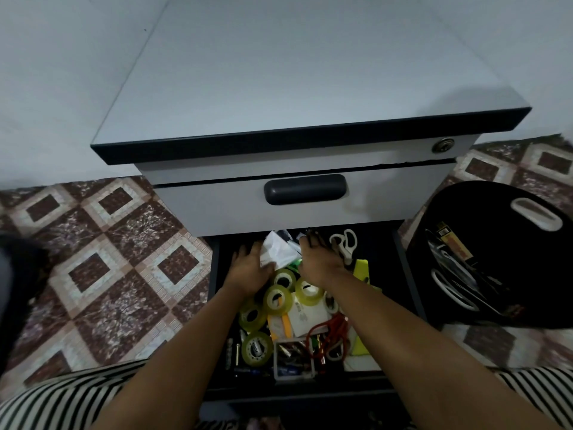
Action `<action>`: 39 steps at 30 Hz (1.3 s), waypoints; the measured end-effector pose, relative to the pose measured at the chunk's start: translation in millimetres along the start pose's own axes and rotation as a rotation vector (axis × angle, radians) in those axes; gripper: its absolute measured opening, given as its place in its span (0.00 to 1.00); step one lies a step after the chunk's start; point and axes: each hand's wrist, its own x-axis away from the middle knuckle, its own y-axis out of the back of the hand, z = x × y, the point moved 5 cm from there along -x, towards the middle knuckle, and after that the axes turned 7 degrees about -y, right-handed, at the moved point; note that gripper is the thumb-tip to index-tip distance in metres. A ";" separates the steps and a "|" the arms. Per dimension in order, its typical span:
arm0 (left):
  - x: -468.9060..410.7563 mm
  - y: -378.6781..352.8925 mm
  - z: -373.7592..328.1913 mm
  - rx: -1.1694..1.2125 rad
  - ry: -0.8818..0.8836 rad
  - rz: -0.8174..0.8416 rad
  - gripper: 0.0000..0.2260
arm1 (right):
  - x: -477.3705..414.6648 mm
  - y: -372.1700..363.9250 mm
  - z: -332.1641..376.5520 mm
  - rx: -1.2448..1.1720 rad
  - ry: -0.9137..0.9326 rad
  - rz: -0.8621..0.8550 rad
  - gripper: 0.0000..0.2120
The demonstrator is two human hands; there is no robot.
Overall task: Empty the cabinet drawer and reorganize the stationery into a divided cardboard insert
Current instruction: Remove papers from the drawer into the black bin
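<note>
No text is readable: the print on the white card (307, 316) in the drawer (216, 274) and on the yellow packet (452, 243) is blurred.

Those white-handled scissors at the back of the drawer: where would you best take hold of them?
By the white handle loops of the scissors, coming down from above. The loops lie flat and uncovered at the far end; the blades point toward the person, lying between the right hand and a yellow sheet, so they look harder and less safe to pinch.
</note>
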 end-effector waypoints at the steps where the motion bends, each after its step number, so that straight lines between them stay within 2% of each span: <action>1: 0.7 0.3 -1.1 0.020 0.018 -0.006 0.29 | 1.4 0.2 0.4 0.009 -0.008 -0.024 0.29; 6: 3.7 5.0 -6.9 0.197 0.079 -0.051 0.29 | 7.2 6.5 1.5 0.019 -0.048 -0.155 0.23; 15: 7.8 9.5 -5.0 0.167 0.066 -0.038 0.23 | 15.1 11.1 0.5 0.132 -0.042 -0.181 0.19; 24: 18.0 16.2 -8.8 0.134 -0.060 -0.065 0.09 | 28.3 11.2 -9.4 0.071 -0.005 -0.278 0.22; 29: 27.2 22.1 -13.3 0.074 -0.147 -0.100 0.09 | 35.7 14.9 -13.6 0.055 0.038 -0.367 0.20; 32: 34.4 26.4 -16.1 -0.005 -0.182 -0.110 0.09 | 40.2 20.8 -17.5 0.094 0.057 -0.433 0.22; 37: 47.2 34.6 -28.0 -0.101 -0.276 -0.119 0.13 | 58.7 36.2 -22.6 0.008 0.151 -0.495 0.20; 39: 55.1 36.1 -37.3 -0.108 -0.321 -0.123 0.11 | 70.3 42.5 -21.6 -0.031 0.209 -0.532 0.18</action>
